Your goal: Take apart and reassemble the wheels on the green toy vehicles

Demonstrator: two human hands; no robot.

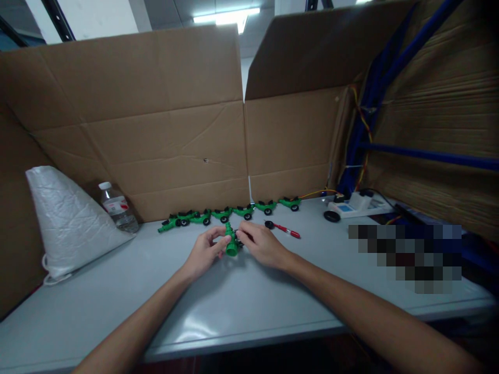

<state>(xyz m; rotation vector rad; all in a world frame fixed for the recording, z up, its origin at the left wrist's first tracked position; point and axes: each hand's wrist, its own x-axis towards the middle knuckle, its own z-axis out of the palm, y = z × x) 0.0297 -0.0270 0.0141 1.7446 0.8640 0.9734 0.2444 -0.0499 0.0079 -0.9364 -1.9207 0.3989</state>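
My left hand (208, 249) is closed around a green toy (231, 248), held above the table in front of me. The toy has a ridged body and a round, cup-like end facing me. At its right side, the fingers of my right hand (261, 243) are pinched against a small dark part, mostly covered by the fingertips. Just beyond my hands runs a row of several similar green toys (221, 214) with black wheels. Right of my right hand lies a red pen-like tool (287, 231), close to a black round piece (269, 224).
On the left, a white bag (74, 223) leans beside a clear bottle (118, 208). Cardboard walls (167, 140) enclose the white table (218, 317). A power strip (354, 206) with cables and a black ring (331, 216) sit at the right, near a blue metal frame (360, 124).
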